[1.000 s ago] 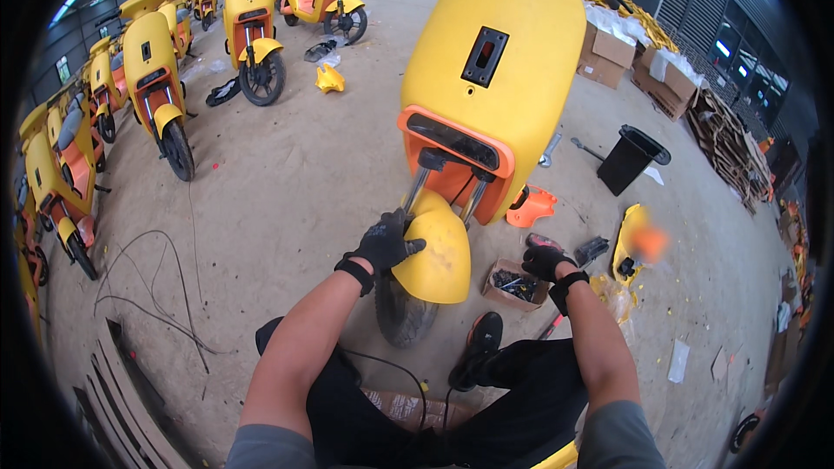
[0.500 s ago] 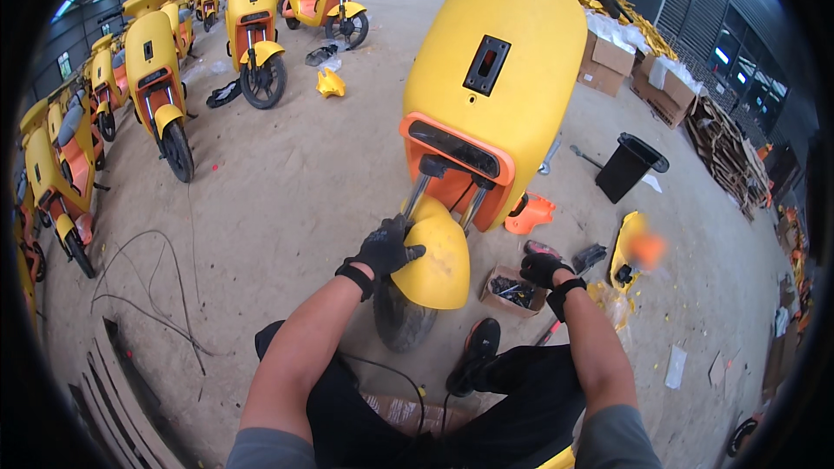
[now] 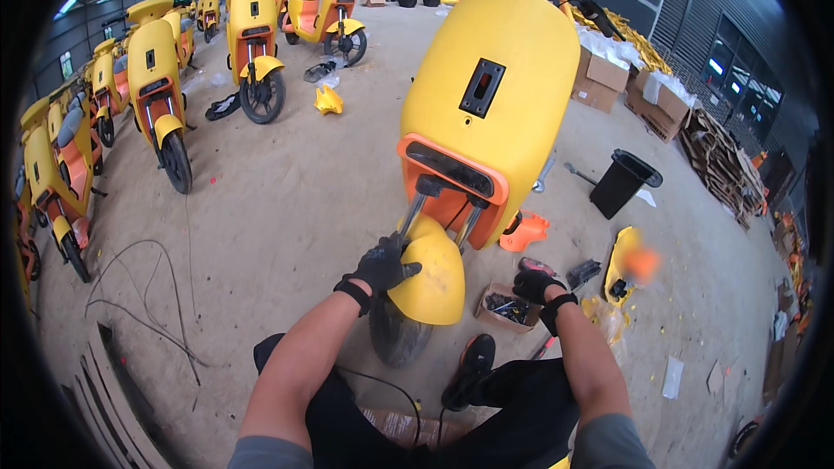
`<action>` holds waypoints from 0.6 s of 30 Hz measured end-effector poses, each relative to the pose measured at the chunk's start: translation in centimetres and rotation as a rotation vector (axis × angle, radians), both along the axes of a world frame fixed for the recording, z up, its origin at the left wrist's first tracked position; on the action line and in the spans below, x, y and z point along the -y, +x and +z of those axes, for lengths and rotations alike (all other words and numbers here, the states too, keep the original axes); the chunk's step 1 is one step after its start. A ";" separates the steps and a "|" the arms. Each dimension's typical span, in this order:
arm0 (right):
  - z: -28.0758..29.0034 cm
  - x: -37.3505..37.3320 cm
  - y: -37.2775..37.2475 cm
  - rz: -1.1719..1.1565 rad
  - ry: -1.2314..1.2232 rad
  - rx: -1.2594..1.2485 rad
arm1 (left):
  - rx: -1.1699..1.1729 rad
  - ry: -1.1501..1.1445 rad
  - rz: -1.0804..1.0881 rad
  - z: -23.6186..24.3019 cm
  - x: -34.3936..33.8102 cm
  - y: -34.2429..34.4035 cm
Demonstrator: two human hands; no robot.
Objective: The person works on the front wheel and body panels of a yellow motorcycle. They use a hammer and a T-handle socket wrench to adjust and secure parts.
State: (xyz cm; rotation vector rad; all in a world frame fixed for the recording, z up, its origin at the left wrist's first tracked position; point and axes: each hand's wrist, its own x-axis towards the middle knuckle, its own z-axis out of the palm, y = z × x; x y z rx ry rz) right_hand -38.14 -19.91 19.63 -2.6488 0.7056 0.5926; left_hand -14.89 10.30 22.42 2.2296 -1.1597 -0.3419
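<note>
A yellow scooter (image 3: 508, 56) stands in front of me, with its yellow front fender (image 3: 433, 278) over the dark front wheel (image 3: 395, 339). My left hand (image 3: 380, 267), in a black glove, grips the fender's left side, its thumb lying over the top. Low over the right rim of a small cardboard box (image 3: 497, 318) is my gloved right hand (image 3: 536, 285), its fingers curled. Small dark screws or similar hardware (image 3: 511, 306) lie in that box. Whether the right fingers pinch anything is hidden. Just beyond them lies a pink-and-black tool (image 3: 532, 266), partly covered.
An orange plastic part (image 3: 526, 232), a black bin-like container (image 3: 624, 184) and a yellow panel (image 3: 618, 265) lie to the right. Loose cable (image 3: 178, 330) crosses the floor at left. Several yellow scooters (image 3: 156, 78) stand far left; cartons (image 3: 599, 78) sit at the back right.
The whole view has shifted slightly, with the near things lower in the picture. My left hand keeps its hold on the fender; my right hand stays by the box.
</note>
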 end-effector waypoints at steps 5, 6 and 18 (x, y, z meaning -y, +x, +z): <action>0.9 -0.8 -0.3 0.057 -0.098 0.046 | -0.005 0.001 0.001 0.6 0.0 -0.3; 0.7 -0.5 -0.1 0.059 -0.103 0.052 | -0.003 0.000 0.000 0.7 0.0 -0.3; 0.5 -0.8 0.3 0.085 -0.036 0.102 | 0.054 -0.042 0.008 -1.4 0.1 0.2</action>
